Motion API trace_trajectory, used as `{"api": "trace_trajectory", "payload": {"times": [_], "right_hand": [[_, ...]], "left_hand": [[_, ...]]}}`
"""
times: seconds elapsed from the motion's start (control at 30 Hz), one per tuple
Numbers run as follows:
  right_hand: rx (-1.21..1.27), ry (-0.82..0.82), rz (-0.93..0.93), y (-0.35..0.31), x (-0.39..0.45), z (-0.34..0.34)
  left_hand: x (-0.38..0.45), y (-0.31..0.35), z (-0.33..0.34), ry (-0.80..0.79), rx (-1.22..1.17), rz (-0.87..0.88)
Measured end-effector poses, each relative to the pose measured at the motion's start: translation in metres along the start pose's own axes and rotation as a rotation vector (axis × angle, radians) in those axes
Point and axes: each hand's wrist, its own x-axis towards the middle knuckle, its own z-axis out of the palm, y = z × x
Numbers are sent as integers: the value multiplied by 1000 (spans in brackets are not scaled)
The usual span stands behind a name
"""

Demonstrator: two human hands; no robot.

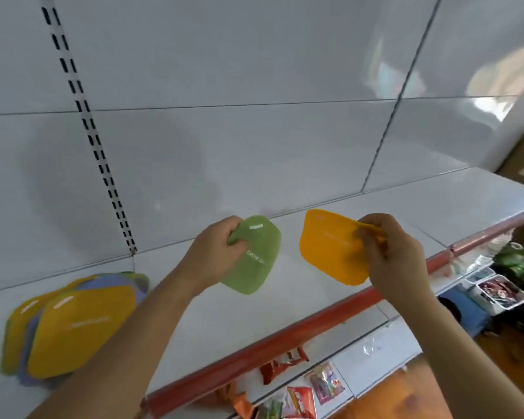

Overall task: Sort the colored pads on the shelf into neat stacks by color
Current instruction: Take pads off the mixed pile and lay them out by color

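Over the shelf [390,207]: we are starting two colour stacks.
Left hand [215,252]: gripping the green pad [254,261].
Right hand [387,252]: pinching the orange pad [330,249].
Advice: we are keeping both well apart from the mixed pile [73,325], laying edges square.

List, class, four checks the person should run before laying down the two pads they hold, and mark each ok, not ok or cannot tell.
1. Left hand grips the green pad firmly: ok.
2. Right hand grips the orange pad firmly: ok, pinched at its right edge.
3. Bare shelf beneath both pads for starting separate stacks: ok.
4. Mixed pile at the left already sorted by colour: not ok; orange, purple and green pads overlap.
5. Each hand holds only one pad: cannot tell.
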Motion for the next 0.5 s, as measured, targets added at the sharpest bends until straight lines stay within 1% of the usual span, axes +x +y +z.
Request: {"api": "trace_trajectory", "payload": {"times": [0.13, 0.23, 0.37, 0.5], "right_hand": [[-75, 55, 43, 59, -5, -67], [-92, 67, 77, 104, -11, -117], [-33, 101, 115, 161, -10, -170], [12, 137, 194, 210, 6, -204]], "left_hand": [[13, 51, 72, -47, -31, 80], [22, 91, 135, -28, -79, 117], [34, 141, 216, 0, -130, 133], [55, 167, 271, -22, -173, 109]]}}
